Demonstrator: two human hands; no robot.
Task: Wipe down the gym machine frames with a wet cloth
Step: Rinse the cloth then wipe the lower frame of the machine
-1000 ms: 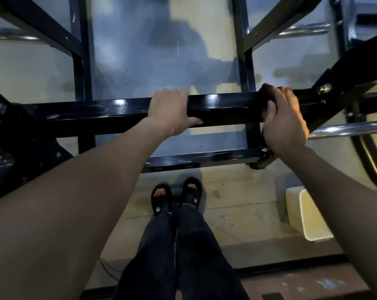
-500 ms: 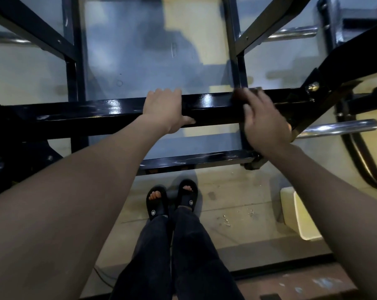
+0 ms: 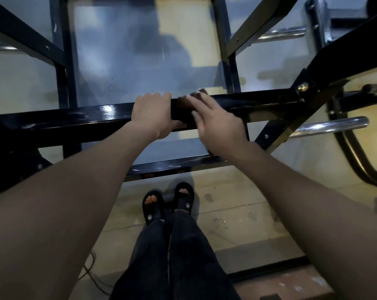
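- The black crossbar (image 3: 259, 105) runs left to right under both your hands; its unwiped length seems to lie left of your grip.
- Your left hand (image 3: 154, 116), fingers curled over the bar, sits just beside the cloth, blocking that way.
- Your right hand (image 3: 217, 124) presses the dark cloth (image 3: 188, 105) with straight fingers.
- A chrome handle (image 3: 332, 125) sticks out well to the right.

The right hand (image 3: 221, 124) now lies much farther left along the bar (image 3: 75, 120) than a second ago, just beside the left hand (image 3: 155, 115), well away from the bolted joint (image 3: 302, 87). Its fingers are stretched flat over a dark cloth (image 3: 186, 105), no longer curled over the bar.
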